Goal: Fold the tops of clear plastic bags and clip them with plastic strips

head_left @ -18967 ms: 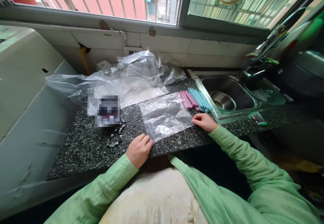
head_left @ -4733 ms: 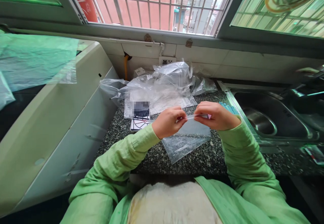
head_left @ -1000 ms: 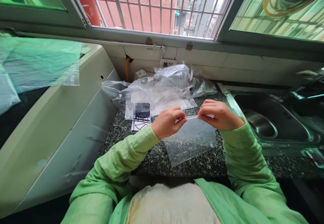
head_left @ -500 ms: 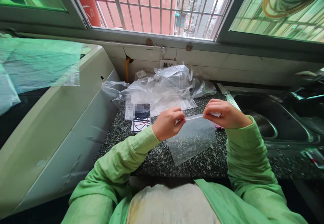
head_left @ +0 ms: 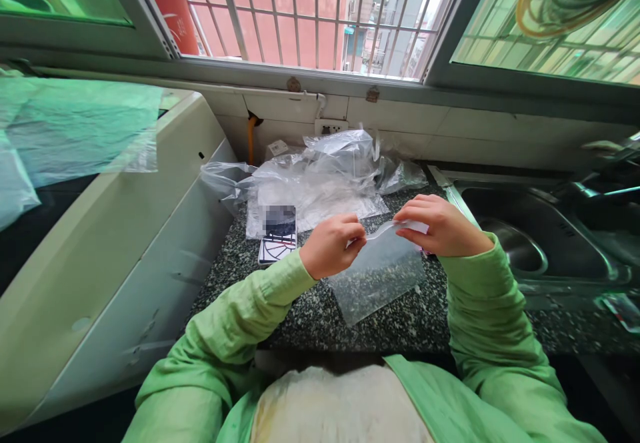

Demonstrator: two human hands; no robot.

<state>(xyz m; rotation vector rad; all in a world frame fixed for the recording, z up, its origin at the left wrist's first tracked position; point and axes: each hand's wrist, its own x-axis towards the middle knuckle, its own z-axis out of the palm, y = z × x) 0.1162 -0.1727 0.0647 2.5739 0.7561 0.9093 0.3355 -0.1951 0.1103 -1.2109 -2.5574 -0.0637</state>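
A clear plastic bag (head_left: 377, 289) hangs by its top edge between my hands, over the speckled dark countertop (head_left: 295, 323). My left hand (head_left: 333, 246) pinches the edge near its left end, fingers closed. My right hand (head_left: 435, 225) is closed on the same edge toward its right end, thumb below and fingers above. Between the two hands the whitish top strip bends in a wave. Behind my left hand lies a box or phone-like item with a dark and white patterned face (head_left: 278, 235). A small pink thing shows partly behind my right hand.
A heap of crumpled clear plastic bags (head_left: 320, 176) lies against the tiled wall by a socket (head_left: 331, 127). To the right is a steel sink (head_left: 550, 229). A pale appliance (head_left: 165, 183) stands at the left, with a plastic sheet (head_left: 85, 123) over it. A barred window is ahead.
My right hand has shifted slightly left along the bag's top edge, and the edge has gone from nearly straight to wavy. My left hand has stayed in place.
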